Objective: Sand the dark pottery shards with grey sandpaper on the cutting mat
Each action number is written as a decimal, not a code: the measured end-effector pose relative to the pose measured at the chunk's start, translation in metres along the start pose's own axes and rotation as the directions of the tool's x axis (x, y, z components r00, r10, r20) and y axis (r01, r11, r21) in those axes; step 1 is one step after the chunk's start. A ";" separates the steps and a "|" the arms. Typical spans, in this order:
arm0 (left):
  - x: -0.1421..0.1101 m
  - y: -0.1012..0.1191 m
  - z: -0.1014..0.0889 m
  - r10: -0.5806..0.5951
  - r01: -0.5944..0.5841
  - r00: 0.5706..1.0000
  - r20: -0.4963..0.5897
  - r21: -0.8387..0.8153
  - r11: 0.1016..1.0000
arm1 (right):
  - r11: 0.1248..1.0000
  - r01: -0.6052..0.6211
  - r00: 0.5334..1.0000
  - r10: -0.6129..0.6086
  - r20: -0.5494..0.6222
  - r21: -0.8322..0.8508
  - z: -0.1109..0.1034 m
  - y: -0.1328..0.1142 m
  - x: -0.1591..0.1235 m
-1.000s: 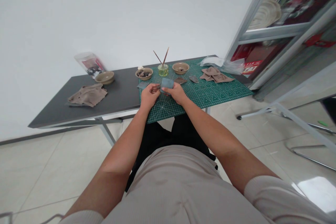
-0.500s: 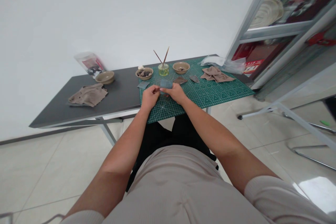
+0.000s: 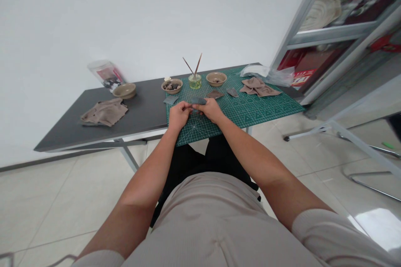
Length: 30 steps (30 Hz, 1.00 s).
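Centrally, your two hands meet above a green cutting mat (image 3: pixel 247 112) on the table (image 3: pixel 147 110). Your right hand (image 3: pixel 213 110) has its grip closed on a grey sheet (image 3: pixel 198 101), which curves over your fingers, perhaps so they can back it firmly. Your left hand (image 3: pixel 179 115) is just beside it, fingers pinched; I cannot tell whether they hold anything. Beyond, a bowl of dark lumps (image 3: pixel 172 91), a jar (image 3: pixel 194 83) with two thin sticks (image 3: pixel 197 64) and another bowl (image 3: pixel 216 84) stand in a row, seemingly to leave space near you. The mat shows printed grid lines and triangles. At far left, a clear tub (image 3: pixel 106 74) has a reddish label, unreadable; at far right, pale marks on a red card (image 3: pixel 303 78) are too blurred to read.
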<state>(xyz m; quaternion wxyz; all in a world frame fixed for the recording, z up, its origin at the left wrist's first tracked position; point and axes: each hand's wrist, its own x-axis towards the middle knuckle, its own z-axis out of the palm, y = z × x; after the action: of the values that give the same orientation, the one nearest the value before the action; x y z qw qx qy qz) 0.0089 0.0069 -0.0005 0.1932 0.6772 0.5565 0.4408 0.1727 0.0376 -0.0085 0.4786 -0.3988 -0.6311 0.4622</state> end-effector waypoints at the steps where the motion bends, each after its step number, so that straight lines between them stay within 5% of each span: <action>1: 0.000 0.001 0.000 0.019 -0.019 1.000 0.000 0.039 0.999 | 0.999 0.003 1.000 -0.003 0.013 -0.038 0.000 -0.001 0.000; 6: -0.002 0.003 0.000 0.067 -0.069 0.998 0.016 0.167 0.984 | 0.978 0.020 0.999 -0.012 0.043 -0.205 -0.002 -0.001 0.000; 16: 0.002 -0.004 0.000 -0.038 0.040 0.999 0.018 -0.120 0.992 | 0.994 -0.026 0.996 0.016 0.091 0.109 -0.003 -0.001 0.002; 23: -0.001 0.002 -0.001 0.044 -0.045 0.999 0.014 0.084 0.995 | 0.996 0.006 0.997 0.000 0.074 -0.092 -0.006 0.004 0.002; 30: 0.002 0.000 -0.003 -0.046 0.052 0.998 0.038 -0.209 0.976 | 0.984 -0.040 0.995 0.023 0.097 0.172 -0.004 -0.001 0.001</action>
<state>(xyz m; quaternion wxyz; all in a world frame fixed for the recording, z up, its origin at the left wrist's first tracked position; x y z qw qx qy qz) 0.0066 0.0077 0.0023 0.2835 0.6462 0.5202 0.4811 0.1767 0.0397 -0.0066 0.4738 -0.3433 -0.6040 0.5411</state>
